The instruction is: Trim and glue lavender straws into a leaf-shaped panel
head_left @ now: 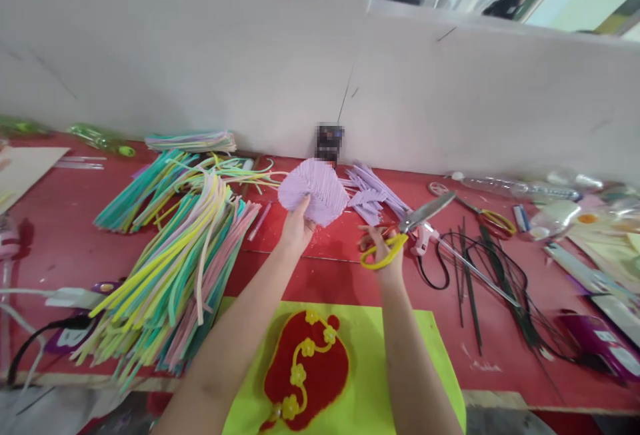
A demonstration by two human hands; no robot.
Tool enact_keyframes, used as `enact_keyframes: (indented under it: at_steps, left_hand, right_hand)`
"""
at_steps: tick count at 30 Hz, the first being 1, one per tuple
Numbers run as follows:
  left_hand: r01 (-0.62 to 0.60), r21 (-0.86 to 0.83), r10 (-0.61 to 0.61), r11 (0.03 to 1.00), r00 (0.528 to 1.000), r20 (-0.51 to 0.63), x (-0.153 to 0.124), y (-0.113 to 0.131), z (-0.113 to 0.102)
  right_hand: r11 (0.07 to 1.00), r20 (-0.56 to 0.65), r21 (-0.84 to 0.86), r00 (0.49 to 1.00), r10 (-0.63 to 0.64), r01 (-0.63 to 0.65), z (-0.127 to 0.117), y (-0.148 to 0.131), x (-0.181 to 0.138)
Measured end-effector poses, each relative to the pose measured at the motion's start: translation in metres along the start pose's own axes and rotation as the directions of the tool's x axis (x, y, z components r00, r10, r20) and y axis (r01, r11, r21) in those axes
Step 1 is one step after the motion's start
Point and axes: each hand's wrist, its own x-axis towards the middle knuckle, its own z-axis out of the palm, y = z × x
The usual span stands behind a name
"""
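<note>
Between the thumb and fingers of my left hand [297, 227] is a flat, rounded lilac piece [320, 188] with ridged, leaf-like lines, held up above the red table [340, 275]. My right hand [387, 255] grips a pair of scissors [396, 243] by the yellow handles, the metal blades pointing up and to the right. Just beyond the scissors lie lilac pipe cleaners [383, 188] and a smaller lilac leaf shape [367, 196]. Beneath my forearms sits a lime-green cloth [370, 355] with a red patch [320, 375] and yellow flowers.
Bundles of coloured pipe cleaners [170, 255] spread over the left side. To the right are a glue gun [425, 238], dark green stems [505, 282], another pair of scissors [493, 220] and a plastic bottle [520, 187]. A white partition [225, 62] rises behind the table.
</note>
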Motion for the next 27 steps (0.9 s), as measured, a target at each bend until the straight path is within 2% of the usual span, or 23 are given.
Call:
enact_keyframes:
  at_steps: [3, 6, 8, 11, 13, 15, 21, 27]
  left_hand:
    - [0.029, 0.004, -0.029, 1.000, 0.999, 0.046, 0.005, -0.009, 0.012]
    - [0.053, 0.058, -0.059, 0.997, 0.994, 0.094, 0.006, -0.020, 0.011]
    - [0.079, 0.132, -0.096, 0.988, 0.987, 0.127, 0.007, -0.024, 0.004]
    - [0.143, 0.270, -0.203, 0.952, 0.957, 0.209, 0.013, -0.020, -0.006]
    - [0.182, 0.362, -0.285, 0.914, 0.924, 0.255, 0.018, -0.011, -0.013]
    - [0.185, 0.418, -0.310, 0.889, 0.916, 0.254, 0.021, 0.000, -0.019]
    - [0.077, 0.570, -0.294, 0.818, 0.908, 0.299, 0.023, 0.019, -0.026]
    - [0.000, 0.606, -0.250, 0.796, 0.911, 0.329, 0.025, 0.022, -0.029]
  right_hand:
    - [0.993, -0.012, 0.122, 1.000, -0.003, 0.004, 0.028, -0.001, -0.006]
    - [0.992, -0.039, 0.123, 0.998, 0.040, -0.035, 0.042, 0.006, -0.005]
    - [0.994, -0.081, 0.100, 0.995, 0.054, -0.046, 0.044, 0.010, -0.004]
    - [0.998, -0.125, 0.049, 0.992, -0.021, 0.027, 0.043, 0.012, -0.007]
    - [0.998, -0.113, 0.024, 0.992, -0.063, 0.066, 0.041, 0.012, -0.010]
    - [0.999, -0.088, 0.022, 0.995, -0.042, 0.044, 0.039, 0.012, -0.012]
    - [0.998, -0.036, 0.064, 0.999, 0.017, -0.015, 0.037, 0.018, -0.013]
    - [0.986, -0.073, 0.152, 0.994, 0.080, -0.069, 0.036, 0.019, -0.011]
